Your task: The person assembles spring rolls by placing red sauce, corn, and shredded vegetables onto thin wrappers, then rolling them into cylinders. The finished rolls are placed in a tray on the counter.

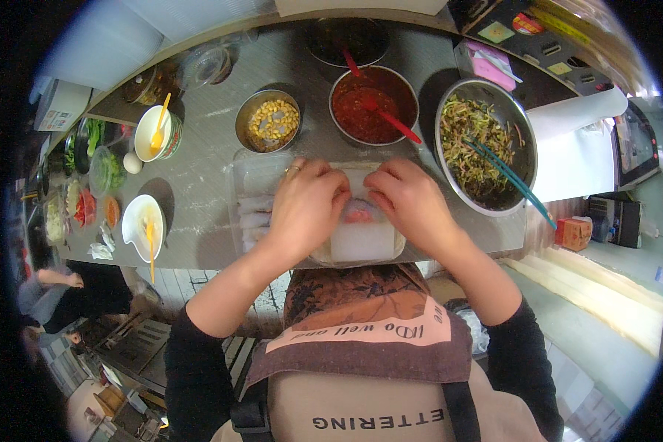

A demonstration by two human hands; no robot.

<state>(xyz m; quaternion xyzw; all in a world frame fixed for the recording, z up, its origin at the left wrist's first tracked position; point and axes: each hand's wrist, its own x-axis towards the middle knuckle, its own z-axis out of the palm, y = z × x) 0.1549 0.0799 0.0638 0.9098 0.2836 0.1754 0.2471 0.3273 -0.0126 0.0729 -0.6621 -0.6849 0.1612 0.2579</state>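
Observation:
A thin white wrapper sheet (361,243) lies on a pale tray (396,249) at the near table edge, with reddish filling (359,213) showing on it. My left hand (309,202) and my right hand (412,199) pinch the wrapper around the filling from either side, fingers curled inward. A ring is on the left hand. Just left of that hand, several finished-looking white rolls (254,220) lie in a clear plastic box, partly covered by the wrist. The fingertips' exact hold is partly hidden.
Beyond my hands stand a bowl of yellow beans (274,118), a bowl of red sauce (362,110) with a red spoon, and a large bowl of shredded vegetables (486,140) with green chopsticks (523,188). Left are a cup (153,140), a white bowl (134,228) and an egg (132,163).

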